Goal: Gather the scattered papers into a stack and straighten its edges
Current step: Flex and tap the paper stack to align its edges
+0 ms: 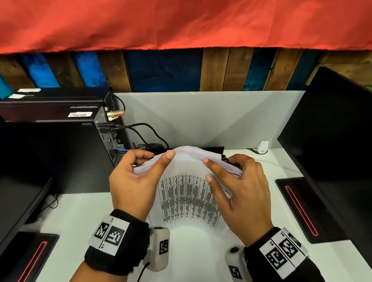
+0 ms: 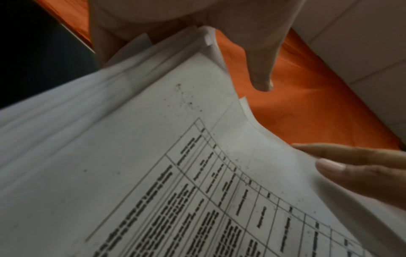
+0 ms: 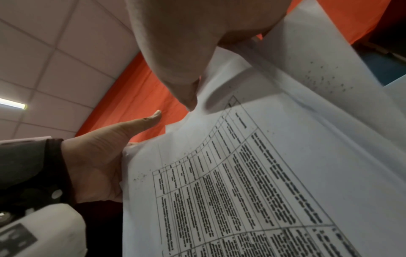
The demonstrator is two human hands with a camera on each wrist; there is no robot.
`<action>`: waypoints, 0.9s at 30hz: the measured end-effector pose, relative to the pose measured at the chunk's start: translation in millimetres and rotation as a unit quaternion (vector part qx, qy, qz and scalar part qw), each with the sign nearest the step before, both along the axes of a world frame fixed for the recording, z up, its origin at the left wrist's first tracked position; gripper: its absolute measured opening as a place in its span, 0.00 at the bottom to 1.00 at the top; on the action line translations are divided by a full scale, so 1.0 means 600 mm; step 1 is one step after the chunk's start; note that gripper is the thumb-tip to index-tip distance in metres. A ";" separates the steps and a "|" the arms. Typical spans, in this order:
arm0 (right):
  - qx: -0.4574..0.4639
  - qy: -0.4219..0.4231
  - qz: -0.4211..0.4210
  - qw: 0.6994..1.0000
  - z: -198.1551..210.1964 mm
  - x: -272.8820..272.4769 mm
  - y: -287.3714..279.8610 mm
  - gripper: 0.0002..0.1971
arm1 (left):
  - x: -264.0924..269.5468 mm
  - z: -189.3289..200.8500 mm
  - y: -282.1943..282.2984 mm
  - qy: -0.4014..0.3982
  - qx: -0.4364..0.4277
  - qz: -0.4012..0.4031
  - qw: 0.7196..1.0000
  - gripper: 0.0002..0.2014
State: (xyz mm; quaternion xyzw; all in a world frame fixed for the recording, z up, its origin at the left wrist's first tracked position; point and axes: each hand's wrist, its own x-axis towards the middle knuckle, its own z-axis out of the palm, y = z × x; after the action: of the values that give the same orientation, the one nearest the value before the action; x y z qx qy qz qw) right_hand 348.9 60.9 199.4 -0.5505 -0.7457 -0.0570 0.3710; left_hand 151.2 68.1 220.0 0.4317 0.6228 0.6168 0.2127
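Note:
A stack of white papers [image 1: 189,195] with a printed table on its front sheet stands on its lower edge on the white desk [image 1: 75,214], bowed toward me. My left hand [image 1: 153,163] cups the stack's upper left edge, thumb across the front and fingers curled behind. My right hand [image 1: 224,171] grips the upper right edge, two fingers pressed on the front sheet. The left wrist view shows the paper stack [image 2: 153,156] with uneven sheet edges at its top corner, and my thumb [image 2: 261,69] beside it. In the right wrist view the front sheet [image 3: 263,173] curves under my finger [image 3: 175,60].
Black monitors stand at the left [image 1: 18,174] and right [image 1: 345,140], their red-striped bases [image 1: 302,207] on the desk. A computer tower [image 1: 82,152] with cables [image 1: 145,132] sits behind my left hand. A grey partition [image 1: 201,117] closes the back; a small white object [image 1: 262,147] lies near it.

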 end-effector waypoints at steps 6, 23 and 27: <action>0.017 0.017 0.040 0.999 0.000 0.006 0.004 0.16 | -0.001 0.001 0.002 0.078 0.014 -0.050 0.996 0.16; 0.013 0.005 0.024 1.000 0.000 0.014 0.009 0.17 | -0.013 -0.005 0.011 0.081 0.086 -0.095 0.989 0.07; 0.013 0.003 0.003 1.000 -0.004 0.019 0.012 0.18 | -0.027 -0.023 0.015 -0.030 0.084 -0.079 0.993 0.09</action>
State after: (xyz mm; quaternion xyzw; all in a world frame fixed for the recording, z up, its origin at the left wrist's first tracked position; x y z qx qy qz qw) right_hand 360.4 67.9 196.9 -0.5438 -0.7453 -0.0637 0.3805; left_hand 135.1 77.1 206.3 0.4770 0.5265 0.6608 0.2422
